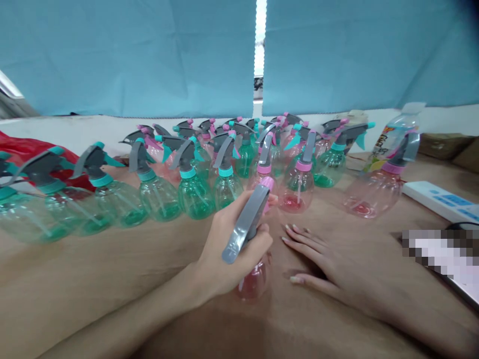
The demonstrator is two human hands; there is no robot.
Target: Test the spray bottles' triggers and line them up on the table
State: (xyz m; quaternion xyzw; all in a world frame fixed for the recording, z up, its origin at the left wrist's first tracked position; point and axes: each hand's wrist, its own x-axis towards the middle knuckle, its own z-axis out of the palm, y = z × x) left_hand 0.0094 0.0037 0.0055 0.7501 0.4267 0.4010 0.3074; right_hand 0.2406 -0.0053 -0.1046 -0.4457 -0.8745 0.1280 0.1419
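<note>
Near the middle of the table, my left hand (224, 244) is wrapped around the neck of a spray bottle (254, 281) with a clear pink body. Its grey trigger head with a pink nozzle rises above my fingers, while the hand hides its collar. To the right, my right hand (322, 259) rests on the wooden tabletop (168, 299), fingers stretched out, holding nothing. Just beyond both hands stand a pink spray bottle (295, 194) and a green spray bottle (196, 194), part of a row of several more.
Many green and pink spray bottles fill the table's back. A power strip (436, 197) and a pixelated phone-like object (445, 259) lie at right. Behind them stands a labelled plastic drink bottle (392, 132). Red plastic (22, 149) lies at left; a blue curtain (149, 60) hangs behind.
</note>
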